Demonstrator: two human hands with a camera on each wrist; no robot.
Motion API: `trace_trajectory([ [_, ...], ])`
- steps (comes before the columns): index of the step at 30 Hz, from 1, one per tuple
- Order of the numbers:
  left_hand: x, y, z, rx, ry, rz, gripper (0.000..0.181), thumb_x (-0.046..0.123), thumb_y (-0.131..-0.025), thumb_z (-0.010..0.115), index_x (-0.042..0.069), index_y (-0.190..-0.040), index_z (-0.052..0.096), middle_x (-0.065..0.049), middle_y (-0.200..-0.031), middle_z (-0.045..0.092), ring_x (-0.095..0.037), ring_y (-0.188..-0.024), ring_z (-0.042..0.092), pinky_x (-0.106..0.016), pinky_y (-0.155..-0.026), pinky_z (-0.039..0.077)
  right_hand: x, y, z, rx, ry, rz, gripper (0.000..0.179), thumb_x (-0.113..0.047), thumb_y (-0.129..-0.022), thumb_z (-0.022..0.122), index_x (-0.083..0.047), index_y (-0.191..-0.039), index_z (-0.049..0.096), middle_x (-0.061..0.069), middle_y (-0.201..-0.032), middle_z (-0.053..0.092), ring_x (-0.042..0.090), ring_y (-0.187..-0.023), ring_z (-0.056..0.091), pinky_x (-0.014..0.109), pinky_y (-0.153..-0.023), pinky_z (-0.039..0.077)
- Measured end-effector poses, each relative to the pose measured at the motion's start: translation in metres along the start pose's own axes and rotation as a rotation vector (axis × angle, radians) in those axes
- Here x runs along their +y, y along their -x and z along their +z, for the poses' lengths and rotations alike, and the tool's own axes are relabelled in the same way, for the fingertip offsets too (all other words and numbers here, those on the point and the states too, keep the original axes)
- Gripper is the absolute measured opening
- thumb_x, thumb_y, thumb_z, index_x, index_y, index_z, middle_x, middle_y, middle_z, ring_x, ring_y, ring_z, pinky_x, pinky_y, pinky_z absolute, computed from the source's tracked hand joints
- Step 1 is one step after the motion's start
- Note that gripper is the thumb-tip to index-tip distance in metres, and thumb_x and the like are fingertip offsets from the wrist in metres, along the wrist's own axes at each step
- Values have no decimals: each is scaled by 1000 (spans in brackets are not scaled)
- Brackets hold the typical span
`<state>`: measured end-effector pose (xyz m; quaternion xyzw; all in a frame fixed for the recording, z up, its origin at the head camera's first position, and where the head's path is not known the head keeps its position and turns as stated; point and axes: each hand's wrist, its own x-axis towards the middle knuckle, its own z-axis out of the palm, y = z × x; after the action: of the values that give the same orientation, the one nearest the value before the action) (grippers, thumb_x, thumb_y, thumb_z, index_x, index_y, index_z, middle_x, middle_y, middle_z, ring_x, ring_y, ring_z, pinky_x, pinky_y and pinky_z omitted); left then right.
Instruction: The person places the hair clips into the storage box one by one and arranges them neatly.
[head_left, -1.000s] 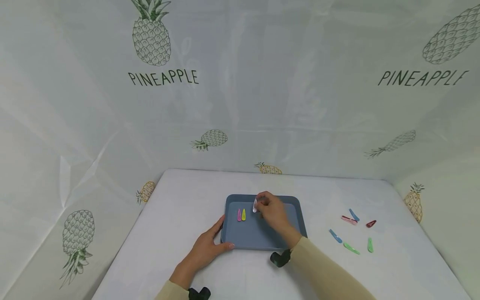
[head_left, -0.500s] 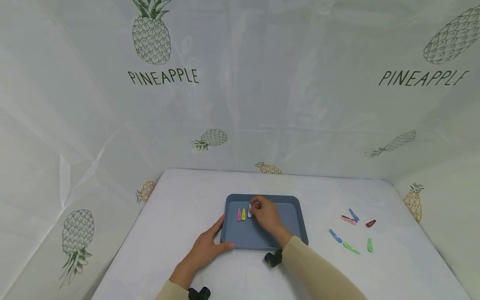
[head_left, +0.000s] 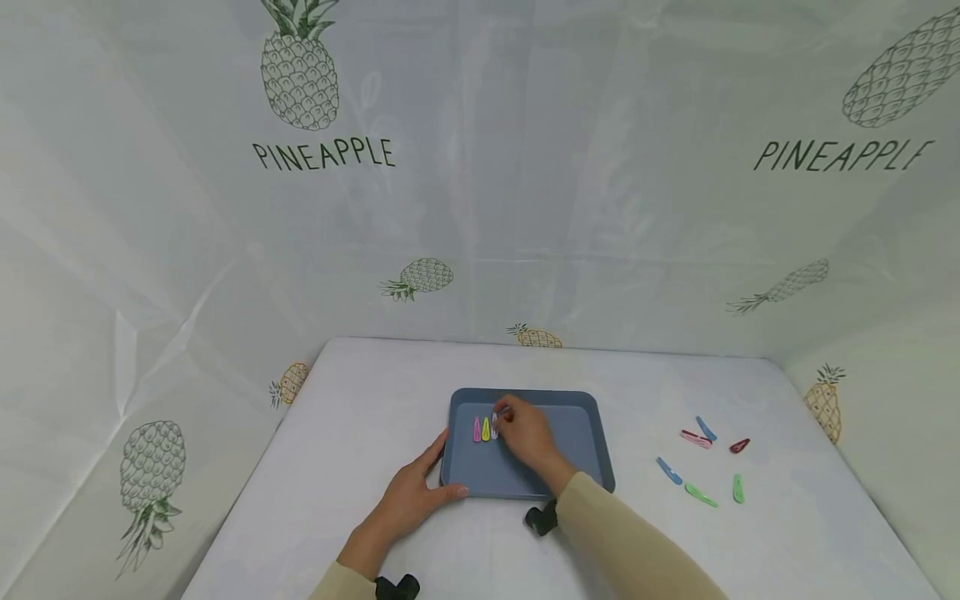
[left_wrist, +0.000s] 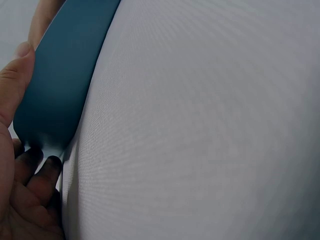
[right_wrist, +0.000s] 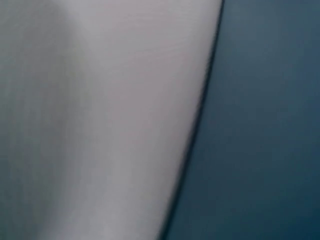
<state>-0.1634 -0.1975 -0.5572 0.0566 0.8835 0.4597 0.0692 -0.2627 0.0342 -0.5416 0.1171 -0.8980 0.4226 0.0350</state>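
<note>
By the left edge of the tray [head_left: 517, 479], pink and yellow clips [head_left: 477, 430] are lying placed, the right hand [head_left: 527, 435] pinching a white clip [head_left: 493, 430] beside them, the left hand [head_left: 411, 497] gripping the near-left corner; loose clips [head_left: 669, 471] are waiting beyond the right edge

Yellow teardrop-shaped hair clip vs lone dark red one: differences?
Place: the yellow teardrop-shaped hair clip lies on the blue-grey rectangular tray; the dark red teardrop-shaped hair clip lies on the white table.
Pose: the yellow clip runs nearly vertically in the head view; the dark red clip lies diagonally.
Both share a tapered outline.
</note>
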Motion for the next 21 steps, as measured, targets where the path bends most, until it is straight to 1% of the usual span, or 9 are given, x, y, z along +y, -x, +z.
trace_trajectory([
  [8, 1, 0, 1, 7, -8, 12, 103, 60, -85, 82, 30, -169, 29, -6, -169, 39, -38, -156, 36, -62, -124, 34, -4, 1, 2, 7, 89, -22, 10, -8, -94, 77, -10, -103, 73, 0, -83, 73, 10, -70, 60, 29, -62, 49],
  [14, 1, 0, 1, 11, -7, 10, 103, 60, -85, 82, 30, -168, 29, -6, -169, 39, -38, -156, 36, -63, -123, 34, -3, 2, 3, 6, 111, -36, 9, -8, -92, 78, -10, -100, 74, 0, -82, 73, 10, -70, 60, 28, -62, 50],
  [21, 1, 0, 1, 12, -9, 14, 102, 60, -85, 81, 30, -168, 29, -6, -169, 39, -39, -156, 36, -64, -123, 35, -2, 0, 3, -5, 170, -63, 9, -6, -90, 78, -7, -100, 76, 0, -82, 72, 10, -71, 61, 29, -64, 52],
])
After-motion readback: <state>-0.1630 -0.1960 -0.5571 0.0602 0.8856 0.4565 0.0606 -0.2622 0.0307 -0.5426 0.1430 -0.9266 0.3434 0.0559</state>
